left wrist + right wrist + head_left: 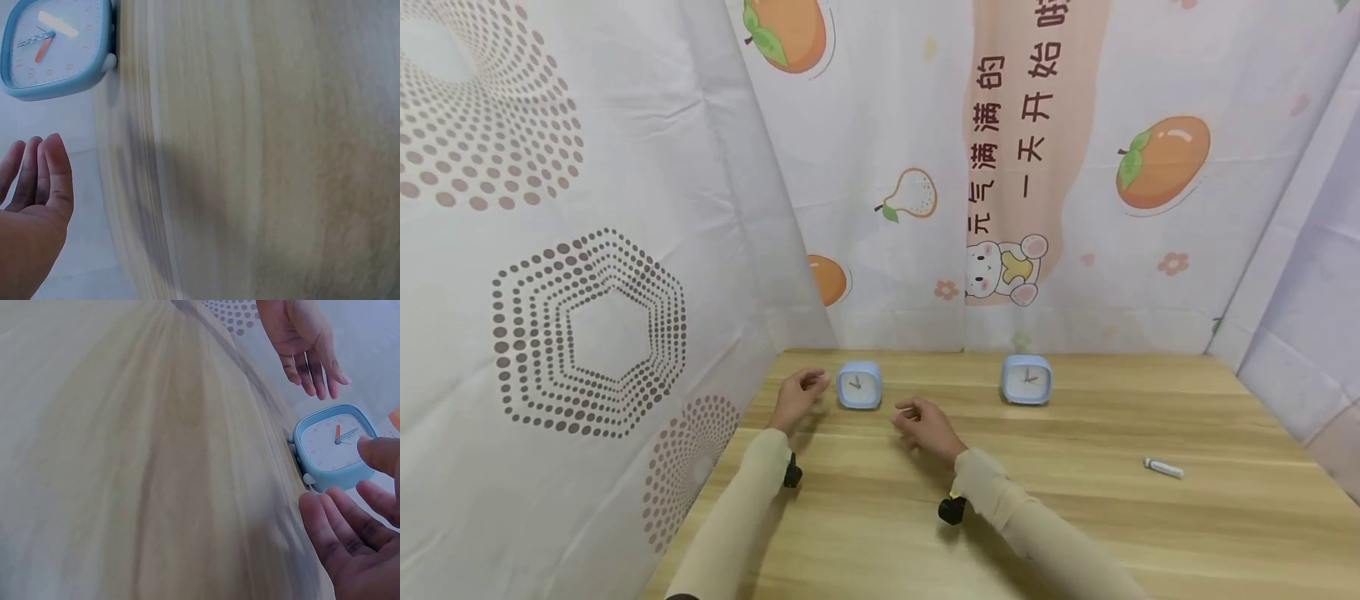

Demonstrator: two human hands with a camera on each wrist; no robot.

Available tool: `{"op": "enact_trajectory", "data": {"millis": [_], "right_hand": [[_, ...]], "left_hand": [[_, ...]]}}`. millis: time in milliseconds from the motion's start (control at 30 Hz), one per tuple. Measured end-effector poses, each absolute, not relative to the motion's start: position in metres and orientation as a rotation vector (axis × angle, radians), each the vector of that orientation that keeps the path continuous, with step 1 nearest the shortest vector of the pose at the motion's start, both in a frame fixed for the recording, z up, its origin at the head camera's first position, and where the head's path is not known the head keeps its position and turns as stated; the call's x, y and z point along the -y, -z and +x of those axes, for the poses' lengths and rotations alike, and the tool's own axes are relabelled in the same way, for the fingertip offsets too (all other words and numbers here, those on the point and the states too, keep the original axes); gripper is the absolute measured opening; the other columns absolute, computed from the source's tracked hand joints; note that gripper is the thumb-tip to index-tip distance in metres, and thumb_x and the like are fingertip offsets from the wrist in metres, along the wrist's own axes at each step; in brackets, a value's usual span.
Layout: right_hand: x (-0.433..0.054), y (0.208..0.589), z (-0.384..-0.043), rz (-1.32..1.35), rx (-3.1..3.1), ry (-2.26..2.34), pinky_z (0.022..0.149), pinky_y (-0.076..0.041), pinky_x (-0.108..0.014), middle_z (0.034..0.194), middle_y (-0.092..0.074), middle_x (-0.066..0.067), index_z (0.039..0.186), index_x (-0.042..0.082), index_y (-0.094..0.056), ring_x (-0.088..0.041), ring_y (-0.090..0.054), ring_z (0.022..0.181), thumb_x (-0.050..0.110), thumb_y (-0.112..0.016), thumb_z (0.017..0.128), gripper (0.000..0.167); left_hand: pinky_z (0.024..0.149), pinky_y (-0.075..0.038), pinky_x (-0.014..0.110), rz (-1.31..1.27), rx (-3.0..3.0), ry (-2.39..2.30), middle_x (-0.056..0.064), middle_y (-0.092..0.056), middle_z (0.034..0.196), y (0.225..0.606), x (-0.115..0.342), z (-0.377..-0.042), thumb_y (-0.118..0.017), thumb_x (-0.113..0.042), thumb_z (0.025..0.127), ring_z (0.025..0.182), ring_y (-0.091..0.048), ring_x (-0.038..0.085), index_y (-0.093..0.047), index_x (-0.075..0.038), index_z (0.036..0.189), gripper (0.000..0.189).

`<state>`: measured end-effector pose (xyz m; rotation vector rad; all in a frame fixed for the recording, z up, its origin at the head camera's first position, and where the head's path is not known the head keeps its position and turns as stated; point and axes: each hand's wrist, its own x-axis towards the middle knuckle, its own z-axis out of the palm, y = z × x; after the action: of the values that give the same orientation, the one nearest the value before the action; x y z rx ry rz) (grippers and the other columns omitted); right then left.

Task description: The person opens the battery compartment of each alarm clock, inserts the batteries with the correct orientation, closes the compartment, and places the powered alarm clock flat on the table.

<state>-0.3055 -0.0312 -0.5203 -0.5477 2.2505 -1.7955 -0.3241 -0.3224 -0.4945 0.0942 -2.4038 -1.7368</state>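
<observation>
A blue square alarm clock (859, 386) with a white dial stands upright toward the back left of the table. My left hand (801, 396) is just to its left, fingers loosely bent and holding nothing; a gap separates the fingertips from the clock (56, 47) in the left wrist view. To the clock's right and a little nearer me is my right hand (929, 431), also holding nothing. The right wrist view has both hands on either side of the clock (334, 447), the right fingers (350, 525) spread close to its edge.
A second blue alarm clock (1026, 380) stands farther right along the back of the wooden table (1075, 517). On the right side lies a small white tube-like item (1163, 467). Printed curtains (880, 108) hang behind the table and along its left side.
</observation>
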Motion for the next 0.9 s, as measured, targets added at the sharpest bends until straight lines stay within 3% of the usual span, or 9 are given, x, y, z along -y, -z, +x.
{"op": "enact_trajectory", "data": {"millis": [200, 433, 900], "right_hand": [[0.042, 0.525, -0.315, -0.444, -2.297, 1.800, 0.072, -0.060, -0.037, 0.114, -0.066, -0.017, 0.136, -0.007, -0.056, -0.028, -0.070, 0.089, 0.016, -0.067, 0.102, 0.042], [0.055, 0.525, -0.325, -0.405, -2.317, 1.827, 0.071, -0.061, -0.035, 0.113, -0.067, -0.021, 0.134, -0.011, -0.055, -0.028, -0.070, 0.086, 0.011, -0.070, 0.099, 0.044], [0.076, 0.533, -0.342, -0.415, -2.291, 1.851, 0.067, -0.062, -0.034, 0.135, -0.055, -0.035, 0.143, -0.015, -0.045, -0.025, -0.072, 0.076, 0.012, -0.073, 0.096, 0.061]], "left_hand": [[0.094, -0.054, 0.051, 0.058, 2.445, 1.690, 0.019, -0.064, 0.122, 0.501, 0.327, -0.326, -0.066, -0.021, 0.103, 0.108, -0.062, 0.033, -0.057, 0.005, 0.139, 0.045], [0.085, -0.057, 0.042, 0.062, 2.484, 1.656, 0.017, -0.066, 0.120, 0.509, 0.329, -0.332, -0.066, -0.021, 0.103, 0.104, -0.064, 0.034, -0.059, 0.004, 0.138, 0.044], [0.085, -0.059, 0.039, 0.008, 2.571, 1.576, 0.020, -0.064, 0.127, 0.507, 0.325, -0.342, -0.065, -0.020, 0.103, 0.114, -0.063, 0.032, -0.054, 0.004, 0.144, 0.048]]}}
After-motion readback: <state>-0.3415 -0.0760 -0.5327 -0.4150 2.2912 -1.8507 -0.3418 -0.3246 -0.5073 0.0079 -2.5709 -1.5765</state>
